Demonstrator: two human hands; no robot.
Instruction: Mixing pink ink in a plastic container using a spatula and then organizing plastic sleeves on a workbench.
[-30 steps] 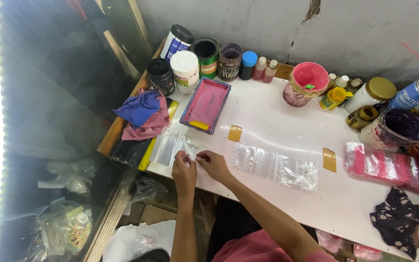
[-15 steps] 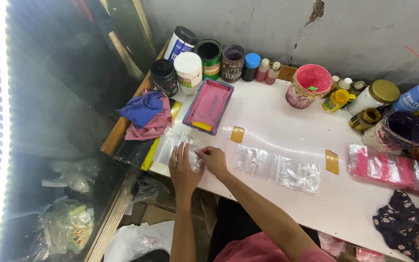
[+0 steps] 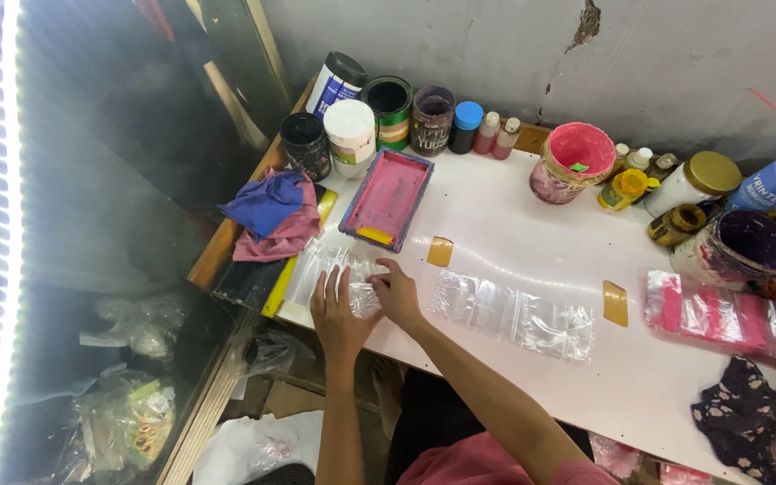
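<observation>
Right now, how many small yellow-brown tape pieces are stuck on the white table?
2. One tape piece lies just right of the pink tray; the other tape piece lies right of the clear bags. More may be hidden under bags.

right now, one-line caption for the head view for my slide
Both hands, left hand and right hand, press on clear plastic bags at the white table edge, beside a pink tray.

Clear plastic bags (image 3: 339,274) flat, stacked at white table's near-left edge.
</observation>
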